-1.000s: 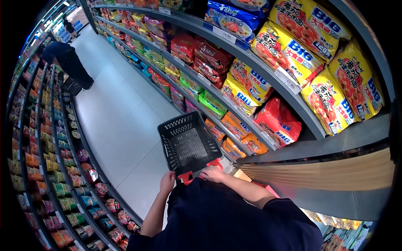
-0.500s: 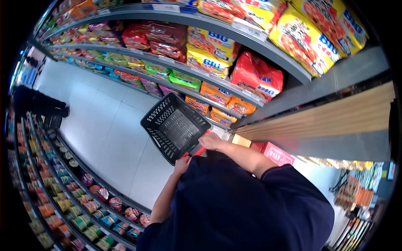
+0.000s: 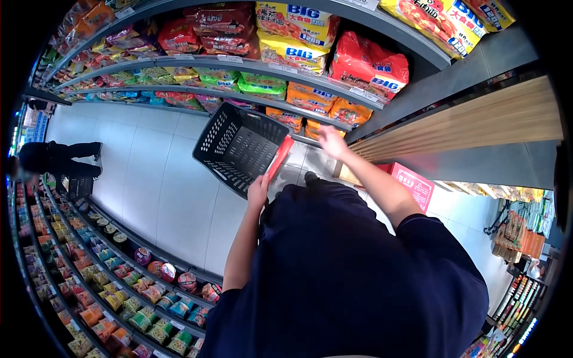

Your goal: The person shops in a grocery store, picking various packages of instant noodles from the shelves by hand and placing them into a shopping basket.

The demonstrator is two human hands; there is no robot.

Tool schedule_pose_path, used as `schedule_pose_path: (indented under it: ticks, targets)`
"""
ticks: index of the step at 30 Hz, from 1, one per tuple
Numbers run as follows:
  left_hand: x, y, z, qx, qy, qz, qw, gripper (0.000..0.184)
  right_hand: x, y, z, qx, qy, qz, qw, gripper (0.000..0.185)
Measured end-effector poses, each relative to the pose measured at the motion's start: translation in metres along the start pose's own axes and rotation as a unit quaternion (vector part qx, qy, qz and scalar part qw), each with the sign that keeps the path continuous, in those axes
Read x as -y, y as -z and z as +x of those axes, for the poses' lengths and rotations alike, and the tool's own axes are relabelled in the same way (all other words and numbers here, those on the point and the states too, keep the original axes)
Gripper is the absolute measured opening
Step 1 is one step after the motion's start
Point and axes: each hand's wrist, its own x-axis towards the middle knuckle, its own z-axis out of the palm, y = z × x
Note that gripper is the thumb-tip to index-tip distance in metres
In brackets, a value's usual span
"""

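Observation:
A black plastic shopping basket (image 3: 239, 146) with perforated walls is tilted in front of my body, with nothing visible inside. My left hand (image 3: 258, 190) is closed around the near end of its red handle (image 3: 279, 158). Off the handle, my right hand (image 3: 332, 143) is held out to the right with its fingers loosely apart and nothing in them. Closest to that hand are orange noodle packs (image 3: 351, 112) on the lower shelf; I see no contact. Above them sits a red noodle multipack (image 3: 369, 68), beside yellow ones (image 3: 292, 52).
Cup noodles (image 3: 143, 319) fill the shelves on the left. A person in dark clothes (image 3: 59, 158) stands farther down the tiled aisle (image 3: 161, 179). A wood-grained shelf end (image 3: 465, 122) and a red box (image 3: 413, 186) are to my right.
My right hand has let go of the red handle and moved up and right towards the shelf. My left hand still grips the basket, which has shifted slightly up and left in view.

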Motion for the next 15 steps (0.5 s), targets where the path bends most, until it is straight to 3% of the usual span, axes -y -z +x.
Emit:
schedule_pose_path:
  ticks: [2,6,8,13,15]
  targets:
    - [0.000,0.008,0.004,-0.017,-0.007,-0.012,1.000,0.046,-0.023,0.013,0.007,-0.115,0.027,-0.003,0.993,0.031]
    - [-0.002,0.025,0.019,-0.033,-0.011,-0.057,0.998,0.040,-0.011,0.062,0.033,-0.164,0.005,0.007,0.986,0.030]
    - [0.003,0.032,0.027,-0.035,-0.009,-0.054,0.998,0.041,0.020,0.087,0.044,-0.199,0.061,0.091,0.974,0.030]
    - [0.023,0.043,0.057,-0.043,0.004,-0.024,0.999,0.041,0.109,0.156,0.070,-0.210,0.097,0.107,0.967,0.035]
    - [0.029,0.049,0.065,-0.054,-0.004,-0.050,0.997,0.041,0.126,0.172,0.096,-0.271,0.152,0.115,0.944,0.040]
